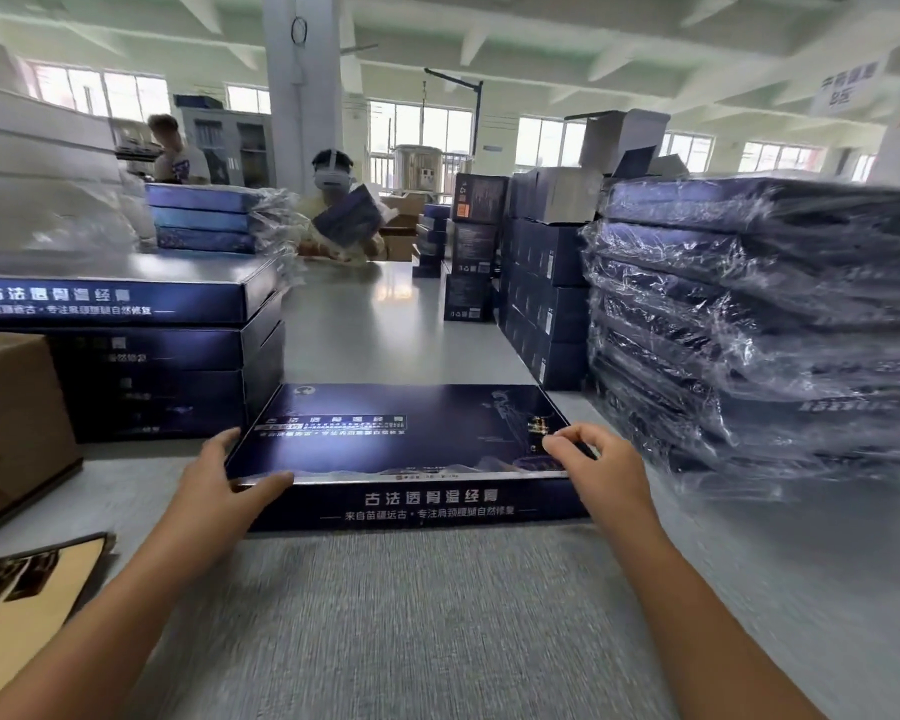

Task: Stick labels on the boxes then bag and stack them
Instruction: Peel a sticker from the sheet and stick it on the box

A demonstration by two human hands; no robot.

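Navy flat cardboard box (406,444) is grasped at its near corners by left hand (219,475) and right hand (593,459); labelling likely next, freeing one grip.

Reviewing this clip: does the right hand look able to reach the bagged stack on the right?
Probably yes: the right hand grips the box at its near right corner, and only bare table separates it from the bagged stack.
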